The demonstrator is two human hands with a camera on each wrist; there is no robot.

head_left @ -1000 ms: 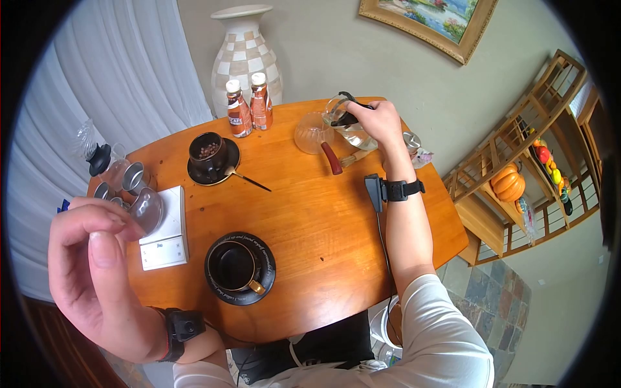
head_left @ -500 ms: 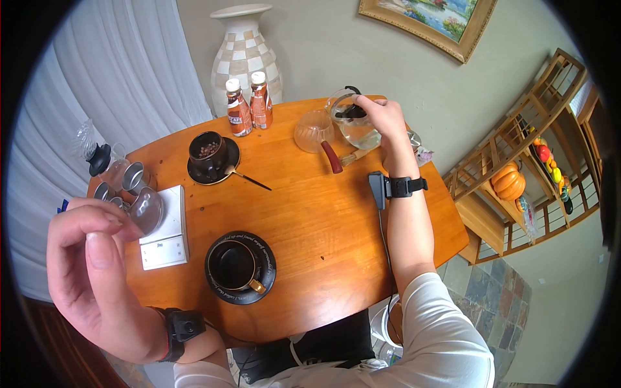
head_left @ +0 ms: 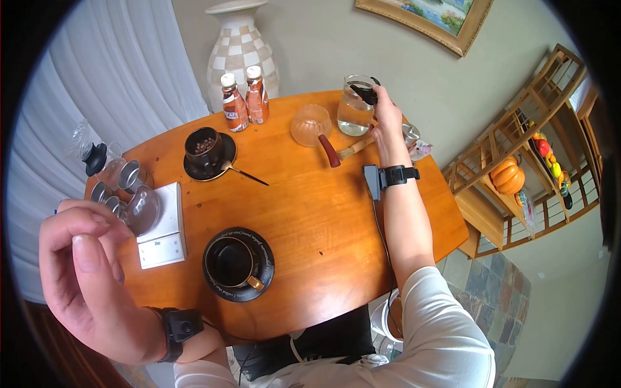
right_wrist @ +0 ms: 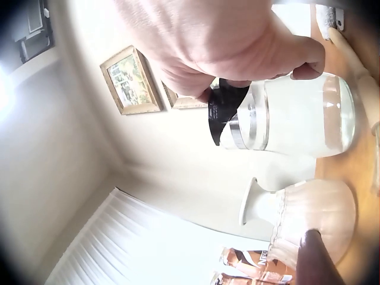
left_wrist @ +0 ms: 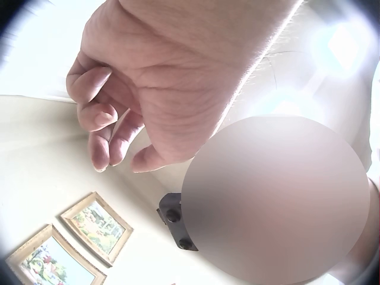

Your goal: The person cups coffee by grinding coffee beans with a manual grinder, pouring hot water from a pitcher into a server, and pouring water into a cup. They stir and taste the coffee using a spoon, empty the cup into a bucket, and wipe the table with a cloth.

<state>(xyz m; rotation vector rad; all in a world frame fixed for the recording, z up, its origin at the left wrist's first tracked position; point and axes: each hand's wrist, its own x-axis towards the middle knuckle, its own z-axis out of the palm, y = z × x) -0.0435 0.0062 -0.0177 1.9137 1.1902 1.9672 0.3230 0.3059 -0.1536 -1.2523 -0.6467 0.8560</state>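
Note:
At the table's far right edge, my right hand (head_left: 390,126) grips the black handle of a glass jug (head_left: 355,121) with clear liquid in it. The jug looks upright. The right wrist view shows fingers curled at the black handle (right_wrist: 222,110), beside the jug's clear body (right_wrist: 303,116). A ribbed glass vessel (head_left: 310,126) stands left of the jug, with a dark red handle (head_left: 328,151) in front. My left hand (head_left: 87,278) is raised at the left, fingers loosely bent; the left wrist view shows this hand (left_wrist: 160,77) holding nothing.
A black cup (head_left: 231,262) on a saucer stands near the front. Farther back are a cup of beans (head_left: 204,143), a spoon (head_left: 246,173) and two bottles (head_left: 257,97). Beside my left hand are a white scale (head_left: 162,251), a round clear vessel (head_left: 143,208) and metal cups (head_left: 131,176).
The jug has gone from tilted to upright, and my right hand has turned with its handle. My left hand has shifted slightly left in the view, still raised.

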